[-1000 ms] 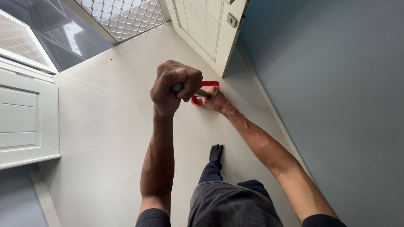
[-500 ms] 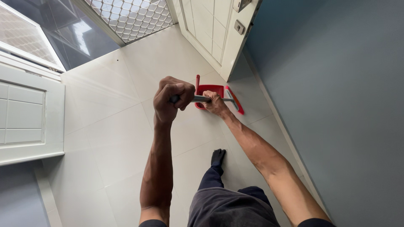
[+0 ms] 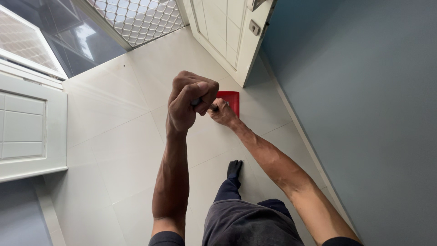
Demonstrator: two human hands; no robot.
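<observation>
The fingers (image 3: 193,89) of the left hand (image 3: 189,102) are curled into a tight fist around the top of a thin, dark, rod-like handle (image 3: 213,107), of which only a short stretch shows between the two hands; the knuckles stand high and the thumb lies across the front of the fist; lower down the same handle, the right hand (image 3: 222,112) is wrapped closed about it, its fingers folded under so that the grip itself is partly hidden; just beyond the right hand, and touching the floor, lies a red dustpan (image 3: 230,99), flat and rectangular, of smooth plastic, part of it covered by the hand; both forearms are bare and reach down from dark short sleeves; beneath them are dark trousers (image 3: 246,223) of soft cloth and one dark-socked foot (image 3: 234,168) planted on the floor (image 3: 118,150), which is laid in large, pale, glossy square tiles with thin joints; a white panelled door (image 3: 227,36) with a metal latch plate stands open near the dustpan, beside a matt blue-grey wall (image 3: 364,114); a second white panelled door (image 3: 27,127) stands at the left, and a diamond-patterned metal grille (image 3: 136,18) lies beyond the tiles.
</observation>
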